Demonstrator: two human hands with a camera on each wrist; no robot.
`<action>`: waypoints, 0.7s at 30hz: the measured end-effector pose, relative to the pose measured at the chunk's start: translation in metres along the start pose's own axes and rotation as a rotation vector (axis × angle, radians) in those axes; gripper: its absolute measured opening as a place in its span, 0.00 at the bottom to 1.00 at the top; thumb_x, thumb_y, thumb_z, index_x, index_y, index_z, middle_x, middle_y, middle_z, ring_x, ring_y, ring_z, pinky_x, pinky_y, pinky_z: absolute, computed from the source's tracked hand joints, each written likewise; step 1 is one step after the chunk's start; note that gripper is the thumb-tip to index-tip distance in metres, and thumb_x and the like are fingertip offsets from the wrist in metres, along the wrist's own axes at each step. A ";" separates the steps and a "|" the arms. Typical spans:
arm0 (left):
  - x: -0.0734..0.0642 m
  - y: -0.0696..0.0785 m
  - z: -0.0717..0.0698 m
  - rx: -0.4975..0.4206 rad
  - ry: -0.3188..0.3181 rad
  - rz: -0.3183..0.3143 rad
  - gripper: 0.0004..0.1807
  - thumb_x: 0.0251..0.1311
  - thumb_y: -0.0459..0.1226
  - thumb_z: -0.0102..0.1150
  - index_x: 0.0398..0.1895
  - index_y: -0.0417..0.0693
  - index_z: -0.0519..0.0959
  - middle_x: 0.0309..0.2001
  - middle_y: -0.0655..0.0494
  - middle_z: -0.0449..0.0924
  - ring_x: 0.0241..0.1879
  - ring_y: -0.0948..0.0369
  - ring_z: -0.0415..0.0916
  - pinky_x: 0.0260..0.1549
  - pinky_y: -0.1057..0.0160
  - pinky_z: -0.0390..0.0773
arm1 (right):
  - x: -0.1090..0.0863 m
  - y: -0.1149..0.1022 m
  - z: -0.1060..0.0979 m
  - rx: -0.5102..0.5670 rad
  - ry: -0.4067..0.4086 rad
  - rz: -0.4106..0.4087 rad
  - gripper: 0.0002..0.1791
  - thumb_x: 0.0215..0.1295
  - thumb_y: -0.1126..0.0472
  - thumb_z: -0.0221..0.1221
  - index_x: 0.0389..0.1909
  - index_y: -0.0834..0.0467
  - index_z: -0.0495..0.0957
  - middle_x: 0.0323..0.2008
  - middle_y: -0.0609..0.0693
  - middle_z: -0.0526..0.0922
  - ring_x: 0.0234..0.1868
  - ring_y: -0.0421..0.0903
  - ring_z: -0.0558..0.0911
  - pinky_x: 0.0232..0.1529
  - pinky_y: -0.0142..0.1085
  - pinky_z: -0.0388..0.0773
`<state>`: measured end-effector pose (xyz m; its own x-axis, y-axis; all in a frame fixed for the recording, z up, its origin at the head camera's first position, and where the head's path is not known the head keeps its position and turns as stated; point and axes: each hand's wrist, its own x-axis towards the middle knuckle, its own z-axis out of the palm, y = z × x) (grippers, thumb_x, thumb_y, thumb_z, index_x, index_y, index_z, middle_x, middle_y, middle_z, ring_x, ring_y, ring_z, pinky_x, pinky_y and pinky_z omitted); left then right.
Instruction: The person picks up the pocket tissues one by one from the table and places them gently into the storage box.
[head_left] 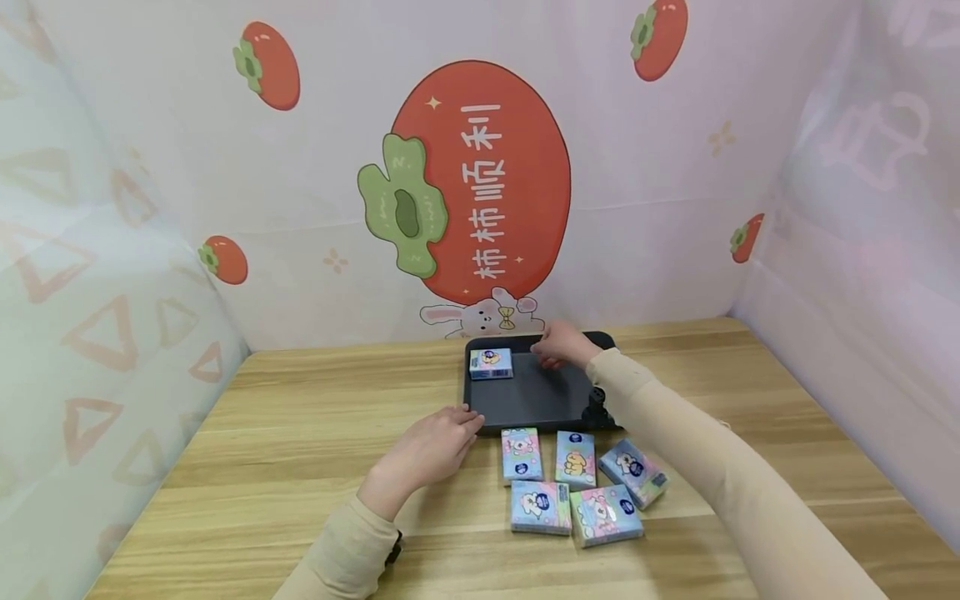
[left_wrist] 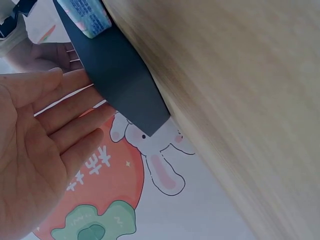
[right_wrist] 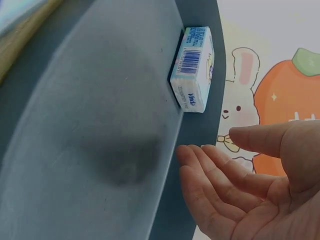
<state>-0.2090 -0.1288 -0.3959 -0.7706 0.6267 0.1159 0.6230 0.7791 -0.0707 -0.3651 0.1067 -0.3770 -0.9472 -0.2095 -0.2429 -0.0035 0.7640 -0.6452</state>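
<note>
A dark grey tray (head_left: pixel 525 404) lies at the back of the wooden table. One tissue pack (head_left: pixel 491 363) with a blue cartoon wrapper sits in its back left corner; the right wrist view shows the barcode side of this pack (right_wrist: pixel 189 62). My left hand (head_left: pixel 438 442) rests its straight fingertips against the tray's front left edge. Over the tray's back half, to the right of the pack, my right hand (head_left: pixel 564 346) has loosely bent fingers and a thumb standing apart, with nothing between them. Its shadow falls on the tray floor.
In front of the tray lie several more tissue packs, among them a pink-blue pack (head_left: pixel 521 456), a front pack (head_left: pixel 606 514) and a tilted pack (head_left: pixel 633 473). A black device (head_left: pixel 596 408) shows under the right wrist. Behind the table stands a persimmon-print backdrop (head_left: pixel 487 183).
</note>
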 end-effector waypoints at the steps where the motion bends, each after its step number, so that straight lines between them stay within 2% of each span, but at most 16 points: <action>1: 0.000 0.000 0.000 0.000 -0.001 -0.001 0.17 0.67 0.38 0.51 0.56 0.41 0.78 0.55 0.46 0.79 0.58 0.52 0.75 0.59 0.55 0.75 | -0.002 0.000 -0.001 -0.004 0.003 -0.007 0.16 0.66 0.58 0.57 0.39 0.69 0.82 0.35 0.60 0.86 0.38 0.55 0.85 0.41 0.42 0.85; 14: 0.000 -0.001 0.001 -0.014 -0.003 -0.001 0.18 0.67 0.37 0.51 0.56 0.41 0.77 0.56 0.46 0.78 0.59 0.51 0.74 0.61 0.54 0.74 | -0.033 0.006 -0.011 -0.067 0.037 -0.073 0.16 0.67 0.57 0.57 0.42 0.68 0.82 0.35 0.59 0.86 0.40 0.54 0.85 0.41 0.41 0.86; 21: -0.001 -0.001 0.000 -0.019 0.009 0.005 0.17 0.67 0.37 0.51 0.55 0.40 0.78 0.56 0.45 0.78 0.58 0.51 0.74 0.60 0.54 0.74 | -0.047 0.008 -0.014 -0.091 0.037 -0.110 0.15 0.67 0.58 0.57 0.40 0.67 0.83 0.35 0.60 0.86 0.39 0.54 0.86 0.36 0.38 0.86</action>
<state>-0.2096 -0.1302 -0.3964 -0.7662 0.6304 0.1246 0.6294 0.7753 -0.0529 -0.3255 0.1311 -0.3606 -0.9507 -0.2733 -0.1467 -0.1351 0.7906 -0.5973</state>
